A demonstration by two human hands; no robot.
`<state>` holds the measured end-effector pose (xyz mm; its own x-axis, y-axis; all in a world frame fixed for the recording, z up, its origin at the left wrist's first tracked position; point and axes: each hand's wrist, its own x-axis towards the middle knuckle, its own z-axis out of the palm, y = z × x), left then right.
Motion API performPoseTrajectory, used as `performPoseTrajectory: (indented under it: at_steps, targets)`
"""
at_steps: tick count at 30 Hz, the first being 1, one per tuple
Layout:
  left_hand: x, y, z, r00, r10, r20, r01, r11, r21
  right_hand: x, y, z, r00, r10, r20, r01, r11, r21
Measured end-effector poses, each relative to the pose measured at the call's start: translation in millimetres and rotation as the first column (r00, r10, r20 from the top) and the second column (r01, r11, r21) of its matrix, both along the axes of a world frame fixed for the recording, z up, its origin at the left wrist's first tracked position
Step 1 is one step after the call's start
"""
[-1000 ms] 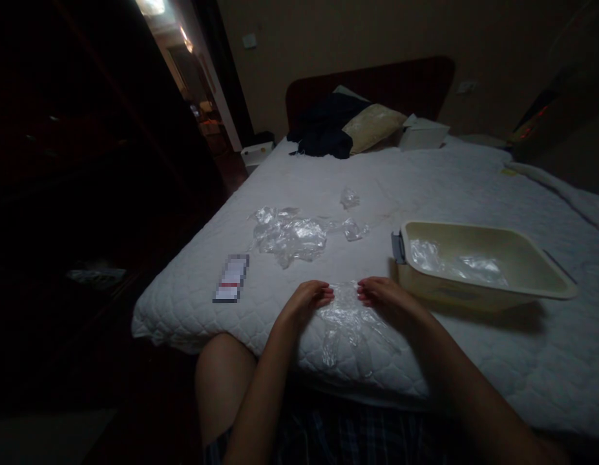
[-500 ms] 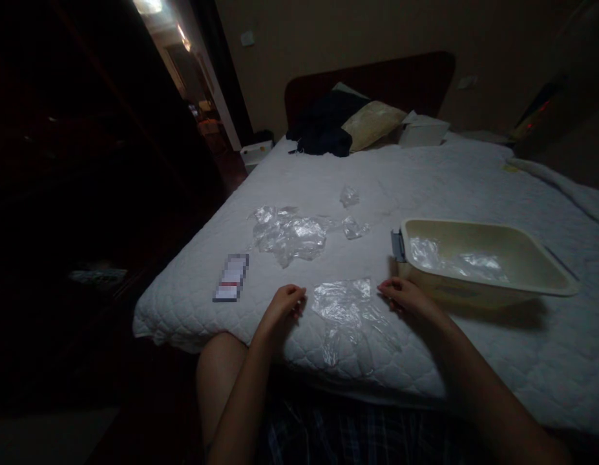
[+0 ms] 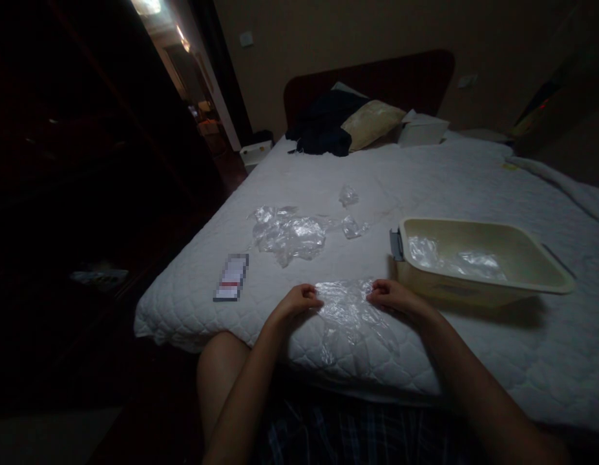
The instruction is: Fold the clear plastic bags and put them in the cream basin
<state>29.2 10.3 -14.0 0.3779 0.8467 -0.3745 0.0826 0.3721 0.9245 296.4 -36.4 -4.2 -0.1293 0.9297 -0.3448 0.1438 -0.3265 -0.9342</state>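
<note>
A clear disposable plastic glove (image 3: 345,316) lies on the bed's near edge, its cuff away from me and its finger strips pointing toward me. My left hand (image 3: 299,301) is closed at the cuff's left side, thumb and fingers pinching the film. On the opposite side, my right hand (image 3: 389,294) pinches the cuff's right edge. Beyond my hands is a crumpled spread of clear plastic gloves (image 3: 292,236). Two smaller crumpled pieces of clear plastic, a nearer one (image 3: 352,227) and a farther one (image 3: 348,196), rest to its right.
A cream plastic bin (image 3: 473,284) with grey handles stands right of my hands, clear plastic inside. A phone-like object (image 3: 231,278), its face pixelated, lies at left. Dark cloth (image 3: 323,123), a beige pillow (image 3: 374,124) and a white box (image 3: 424,131) are by the headboard.
Both hands have moved inward from either side of the glove and now grip its cuff edges. The cuff looks slightly gathered; the other things have stayed put.
</note>
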Motion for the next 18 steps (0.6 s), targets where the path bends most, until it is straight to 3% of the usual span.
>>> performPoseTrajectory:
  at_steps: [6, 13, 16, 18]
  targets:
    - [6.8, -3.3, 0.9, 1.0, 0.001, -0.008, 0.001, 0.987, 0.163, -3.0, -1.2, -3.6, 0.999, -0.025, 0.042, 0.018, 0.989, 0.149]
    - [12.5, 2.8, -3.1, 0.998, 0.054, 0.027, -0.06, 0.957, 0.285, 0.0, 9.7, -8.6, 0.992, -0.039, 0.12, -0.005, 0.938, 0.348]
    - [9.9, 8.5, -1.2, 0.987, 0.093, -0.131, -0.023, 0.889, 0.457, 0.6, 15.6, -11.3, 0.975, -0.082, 0.209, -0.017, 0.901, 0.434]
    - [7.0, 9.8, 2.6, 0.96, 0.131, -0.246, 0.045, 0.798, 0.601, -0.1, 16.3, -12.0, 0.955, -0.132, 0.265, -0.027, 0.853, 0.522]
